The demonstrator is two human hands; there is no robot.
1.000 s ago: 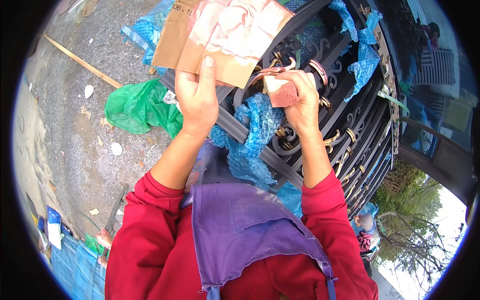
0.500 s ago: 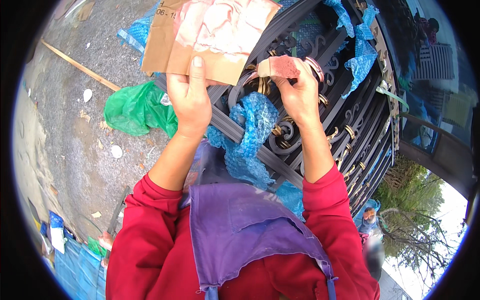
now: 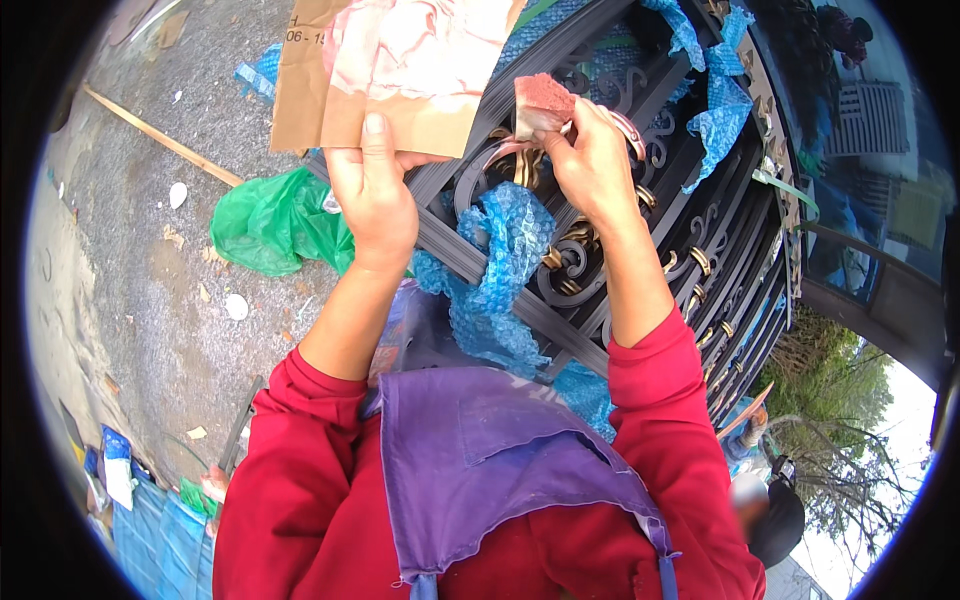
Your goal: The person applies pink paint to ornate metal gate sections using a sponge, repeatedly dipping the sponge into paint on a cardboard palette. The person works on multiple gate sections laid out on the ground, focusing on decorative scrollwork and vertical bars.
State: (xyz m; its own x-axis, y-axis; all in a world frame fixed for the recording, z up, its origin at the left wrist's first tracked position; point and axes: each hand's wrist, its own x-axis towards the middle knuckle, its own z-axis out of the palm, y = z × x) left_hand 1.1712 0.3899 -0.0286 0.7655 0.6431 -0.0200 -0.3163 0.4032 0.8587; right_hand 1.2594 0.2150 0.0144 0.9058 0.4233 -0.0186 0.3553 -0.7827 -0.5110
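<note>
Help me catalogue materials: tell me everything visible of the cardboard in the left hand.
The cardboard is brown, creased down its left part, with dark print near its left edge. Pale pink, paste-like stuff covers much of its upper face. The left hand grips its lower edge, thumb on top. It partly overlaps the dark metalwork in view; the picture's top cuts it off.

A cardboard sheet (image 3: pixel 300 105) rests in the left hand (image 3: pixel 378 205), left of a sponge (image 3: pixel 542 98) in the right hand (image 3: pixel 592 170); bubble wrap (image 3: pixel 500 315) lies on metal panels (image 3: pixel 452 246), a plastic bag (image 3: pixel 275 225) to their left.
</note>
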